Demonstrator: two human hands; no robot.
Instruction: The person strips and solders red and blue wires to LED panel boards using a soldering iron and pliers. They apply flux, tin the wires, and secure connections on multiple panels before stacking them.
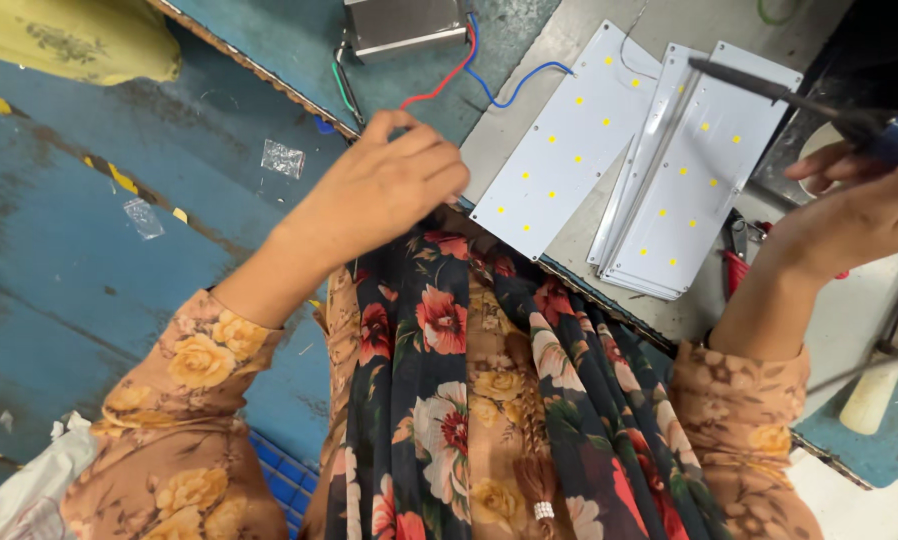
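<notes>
**Soldering iron gripped over the panels**

Curled fingers of the right hand (854, 205) clasp a soldering iron (769, 92), tip over stacked white LED panels (669, 180). Bent at the wrist, the left hand (384, 185) pinches its fingertips at a red wire (447, 80) beside one single panel (559, 140).

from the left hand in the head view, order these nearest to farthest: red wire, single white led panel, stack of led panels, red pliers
1. Red wire: right at the left hand, by its fingertips.
2. Single white LED panel: just right of the hand.
3. Stack of LED panels: further right, beyond the single panel.
4. Red pliers: farthest right, below the stack, near the right hand.
</notes>
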